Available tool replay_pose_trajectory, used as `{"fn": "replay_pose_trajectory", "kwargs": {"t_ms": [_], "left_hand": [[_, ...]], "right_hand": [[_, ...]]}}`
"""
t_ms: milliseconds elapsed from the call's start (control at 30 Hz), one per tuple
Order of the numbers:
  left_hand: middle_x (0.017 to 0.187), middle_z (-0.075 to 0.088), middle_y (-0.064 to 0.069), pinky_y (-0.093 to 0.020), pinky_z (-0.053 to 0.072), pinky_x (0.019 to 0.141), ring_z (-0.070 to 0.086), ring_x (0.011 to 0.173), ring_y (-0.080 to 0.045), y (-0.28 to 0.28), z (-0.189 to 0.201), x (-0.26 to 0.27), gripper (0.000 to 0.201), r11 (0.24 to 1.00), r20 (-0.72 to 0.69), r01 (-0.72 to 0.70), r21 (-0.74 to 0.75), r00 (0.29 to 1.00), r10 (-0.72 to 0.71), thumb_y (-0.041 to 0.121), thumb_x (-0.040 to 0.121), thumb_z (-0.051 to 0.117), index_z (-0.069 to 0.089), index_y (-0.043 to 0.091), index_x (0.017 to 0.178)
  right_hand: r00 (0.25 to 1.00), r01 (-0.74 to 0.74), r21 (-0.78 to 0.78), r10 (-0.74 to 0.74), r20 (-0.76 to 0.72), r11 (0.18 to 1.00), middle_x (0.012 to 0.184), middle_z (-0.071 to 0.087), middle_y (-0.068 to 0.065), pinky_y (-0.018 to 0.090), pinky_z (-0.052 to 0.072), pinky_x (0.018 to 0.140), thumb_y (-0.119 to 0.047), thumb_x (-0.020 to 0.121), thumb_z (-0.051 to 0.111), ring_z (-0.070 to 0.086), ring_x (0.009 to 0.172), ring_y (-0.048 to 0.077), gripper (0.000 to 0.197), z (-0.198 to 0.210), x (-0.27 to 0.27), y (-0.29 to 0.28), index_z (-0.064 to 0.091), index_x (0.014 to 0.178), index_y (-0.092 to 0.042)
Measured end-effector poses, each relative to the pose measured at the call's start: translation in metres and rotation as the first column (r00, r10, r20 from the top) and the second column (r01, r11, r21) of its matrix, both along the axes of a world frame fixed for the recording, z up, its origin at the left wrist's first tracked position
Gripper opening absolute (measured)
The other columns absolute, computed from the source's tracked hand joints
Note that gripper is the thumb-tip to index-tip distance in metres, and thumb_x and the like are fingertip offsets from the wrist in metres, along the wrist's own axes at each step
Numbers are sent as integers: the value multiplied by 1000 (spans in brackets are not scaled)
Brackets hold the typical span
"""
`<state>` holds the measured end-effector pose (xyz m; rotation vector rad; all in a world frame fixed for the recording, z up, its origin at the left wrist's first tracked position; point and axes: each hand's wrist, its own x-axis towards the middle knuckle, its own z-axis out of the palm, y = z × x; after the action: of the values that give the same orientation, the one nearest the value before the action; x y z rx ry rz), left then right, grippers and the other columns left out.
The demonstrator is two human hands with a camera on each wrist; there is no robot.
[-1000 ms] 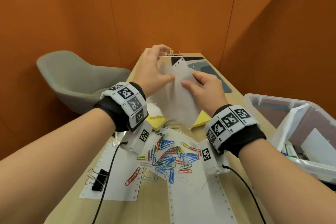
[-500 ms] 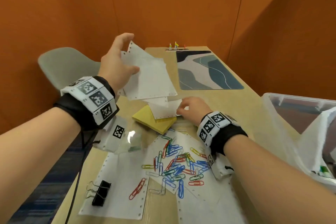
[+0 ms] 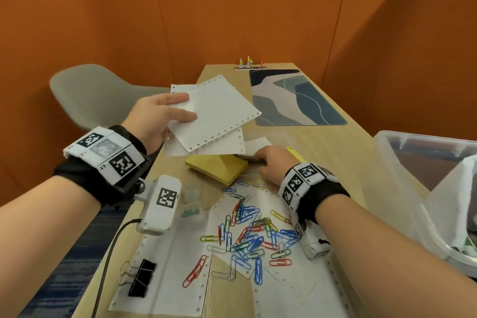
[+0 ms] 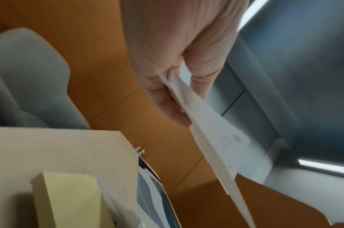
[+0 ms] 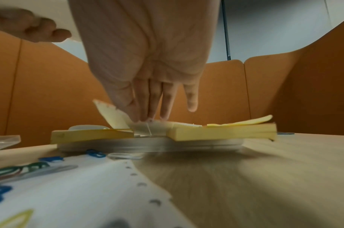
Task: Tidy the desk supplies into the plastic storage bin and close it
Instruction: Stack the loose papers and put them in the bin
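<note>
My left hand [image 3: 187, 108] holds a few white perforated sheets [image 3: 219, 111] in the air over the desk's left side, thumb on top; the left wrist view shows the fingers [image 4: 167, 108] curled under the sheets [image 4: 216, 138]. My right hand [image 3: 265, 160] is down on the desk, thumb and fingertips [image 5: 147, 108] pinching a small white paper slip [image 5: 112, 115] that lies across yellow sticky-note pads [image 3: 216, 166] [image 5: 221, 131]. Coloured paper clips [image 3: 253, 232] lie scattered on more perforated paper [image 3: 175, 266]. The clear plastic bin [image 3: 426, 138] stands open at the right.
Two black binder clips [image 3: 140, 277] lie at the front left. A small clear box [image 3: 191, 204] sits by my left wrist. A patterned desk mat [image 3: 294, 98] covers the far right of the desk. A grey chair [image 3: 98, 90] stands to the left.
A second ago both hands held the sheets up together. My right hand let go and dropped to the slip on the sticky pads; my left hand swung left with the sheets, then lowered.
</note>
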<state>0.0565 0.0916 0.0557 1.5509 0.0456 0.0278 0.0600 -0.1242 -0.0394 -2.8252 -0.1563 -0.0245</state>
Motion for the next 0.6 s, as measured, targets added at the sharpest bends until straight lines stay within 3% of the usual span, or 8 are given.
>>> {"fn": "replay_pose_trajectory", "kwargs": {"t_ms": [67,133,200,267,367,467,533,600], "left_hand": [[105,61,0,-32,60,63,65,93,-24,1,-2,1,62,999,-18,-8,-53,1000,7,-12,75,64,51,17,130],[106,58,3,-32,60,60,64,95,-23,3,-4,0,73,996,-24,-22,-90,999,20,-11,76,65,41,21,136],[119,61,-4,-36,60,66,66,99,-26,5,-7,0,71,994,-37,21,-110,999,-25,-9,76,65,42,18,137],[121,65,-9,-36,59,73,67,100,-27,3,-11,-4,55,989,-52,110,-103,992,-115,-5,77,64,53,11,129],[120,65,-10,-33,59,76,65,105,-27,-9,-18,-12,47,983,-47,139,-123,988,-146,-6,79,62,58,7,123],[116,66,-11,-30,60,68,66,102,-27,-21,-24,-21,47,976,-65,177,-127,980,-186,-3,77,65,59,6,123],[108,70,-8,-30,60,62,71,88,-22,-25,-26,-28,52,967,-114,234,-97,963,-245,7,70,71,60,8,121],[104,72,-6,-29,59,62,72,81,-18,-28,-28,-36,48,957,-109,285,-49,951,-289,11,73,70,61,11,120]], "right_hand": [[994,31,55,-36,102,998,124,61,9,34,46,96,-10,84,55,56,113,28,37,3,1,-3,62,120,-13],[961,90,211,-140,237,973,118,64,6,31,45,95,-11,83,58,58,111,24,31,9,0,-7,66,113,-13],[890,114,415,-279,361,903,103,69,6,29,47,87,-7,83,58,62,98,21,18,20,-4,-10,69,97,-11],[822,92,597,-399,406,797,90,67,4,28,49,80,-5,83,60,61,84,18,11,32,-10,-11,66,92,-9],[845,84,787,-462,269,611,92,61,0,25,47,78,-7,85,60,57,84,15,19,50,-19,-12,60,104,-9],[966,80,873,-252,49,480,91,68,8,38,56,77,2,86,50,64,86,25,22,66,-36,-12,66,90,-13],[992,93,925,-117,-53,370,87,67,9,34,56,68,8,87,44,63,76,23,28,74,-53,-10,64,84,-12],[993,109,924,-86,-83,366,89,64,11,32,55,63,4,90,44,61,70,20,21,76,-65,-10,63,94,-6]]}}
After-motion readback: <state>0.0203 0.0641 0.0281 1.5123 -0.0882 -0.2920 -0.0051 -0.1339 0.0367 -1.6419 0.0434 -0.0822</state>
